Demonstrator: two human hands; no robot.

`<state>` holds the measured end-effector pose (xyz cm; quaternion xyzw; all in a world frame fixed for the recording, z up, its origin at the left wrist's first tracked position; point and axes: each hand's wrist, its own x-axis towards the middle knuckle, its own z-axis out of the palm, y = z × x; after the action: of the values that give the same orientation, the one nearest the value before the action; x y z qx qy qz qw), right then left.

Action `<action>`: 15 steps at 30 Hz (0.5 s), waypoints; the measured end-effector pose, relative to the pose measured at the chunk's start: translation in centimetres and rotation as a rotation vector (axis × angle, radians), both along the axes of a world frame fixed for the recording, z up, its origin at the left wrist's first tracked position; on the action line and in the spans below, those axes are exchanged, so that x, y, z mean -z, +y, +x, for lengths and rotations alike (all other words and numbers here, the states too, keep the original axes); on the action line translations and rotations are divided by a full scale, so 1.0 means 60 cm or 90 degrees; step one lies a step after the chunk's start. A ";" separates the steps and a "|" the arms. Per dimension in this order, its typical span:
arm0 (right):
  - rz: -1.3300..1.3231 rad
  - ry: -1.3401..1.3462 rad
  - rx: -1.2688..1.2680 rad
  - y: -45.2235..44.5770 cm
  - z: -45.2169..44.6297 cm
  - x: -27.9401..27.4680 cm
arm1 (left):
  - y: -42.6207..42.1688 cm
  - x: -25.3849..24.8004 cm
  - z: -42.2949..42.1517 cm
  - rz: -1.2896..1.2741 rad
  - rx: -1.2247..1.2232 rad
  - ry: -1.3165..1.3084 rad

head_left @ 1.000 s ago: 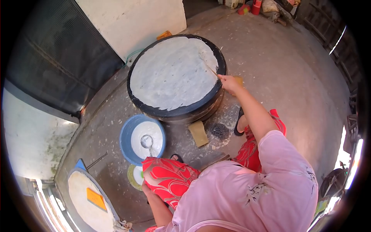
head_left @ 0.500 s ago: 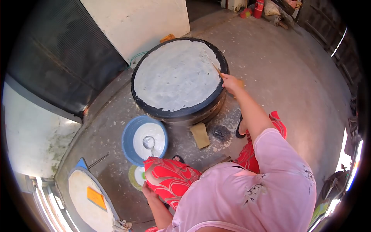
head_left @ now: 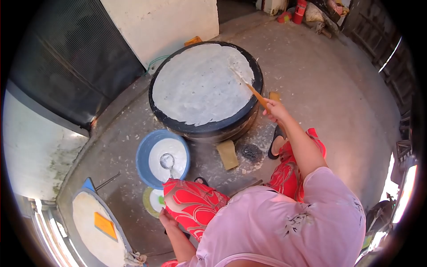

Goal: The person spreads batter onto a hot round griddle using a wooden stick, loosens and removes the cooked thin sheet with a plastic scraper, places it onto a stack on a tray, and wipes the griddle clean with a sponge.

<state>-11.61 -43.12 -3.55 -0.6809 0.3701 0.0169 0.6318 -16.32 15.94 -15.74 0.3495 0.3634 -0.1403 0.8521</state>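
My right hand [head_left: 276,110] is closed around the handle of a long wooden spatula [head_left: 256,95]. Its thin blade reaches over the right rim of a large round black griddle [head_left: 202,130] and lies on a wide layer of white batter [head_left: 200,84]. The batter covers most of the griddle top, with ragged edges and small holes. Down beside my left knee is my left hand [head_left: 168,220], its fingers partly hidden, near a small green-and-white dish [head_left: 152,205]. A blue basin [head_left: 143,161] of white batter stands there, with a metal ladle [head_left: 167,161] in it.
A yellowish pad [head_left: 227,155] and a dark clump [head_left: 251,153] lie on the floor before the griddle. At lower left, an orange-yellow scraper [head_left: 105,226] rests on a round pale surface [head_left: 86,209]. A white wall [head_left: 164,26] rises behind the griddle.
My right hand has drawn back toward me, pulling the spatula down and nearer the griddle's right rim. My left hand stays by the knee. The whole view has shifted slightly.
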 end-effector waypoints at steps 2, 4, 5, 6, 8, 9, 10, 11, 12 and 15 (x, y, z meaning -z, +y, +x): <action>0.027 -0.029 0.117 0.001 -0.002 0.001 | 0.001 0.005 0.000 -0.004 0.005 -0.006; -0.083 -0.005 0.100 0.001 0.012 0.017 | 0.007 0.017 0.000 -0.018 0.019 -0.026; -0.191 0.018 0.084 0.000 0.023 0.032 | 0.010 0.020 -0.002 -0.017 0.018 -0.025; -0.191 0.019 0.083 -0.004 0.041 0.054 | 0.011 0.022 -0.003 -0.027 0.009 -0.016; -0.229 -0.040 0.027 -0.011 0.072 0.099 | 0.013 0.025 -0.007 -0.036 0.002 -0.005; -0.229 -0.038 0.027 0.001 0.073 0.093 | 0.014 0.025 -0.010 -0.040 -0.008 0.002; -0.191 -0.018 0.041 0.021 0.073 0.070 | 0.013 0.026 -0.010 -0.046 -0.017 0.007; -0.153 0.000 0.054 0.034 0.071 0.051 | 0.013 0.026 -0.010 -0.048 -0.018 0.007; -0.155 0.000 0.054 0.040 0.063 0.042 | 0.014 0.027 -0.010 -0.047 -0.021 0.012; -0.183 0.001 -0.017 0.044 0.037 0.027 | 0.010 0.024 -0.013 -0.028 -0.012 0.009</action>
<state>-9.40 -40.50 -5.19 -0.7691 0.3605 -0.0273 0.5271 -17.10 16.52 -17.16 0.3260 0.3695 -0.1427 0.8584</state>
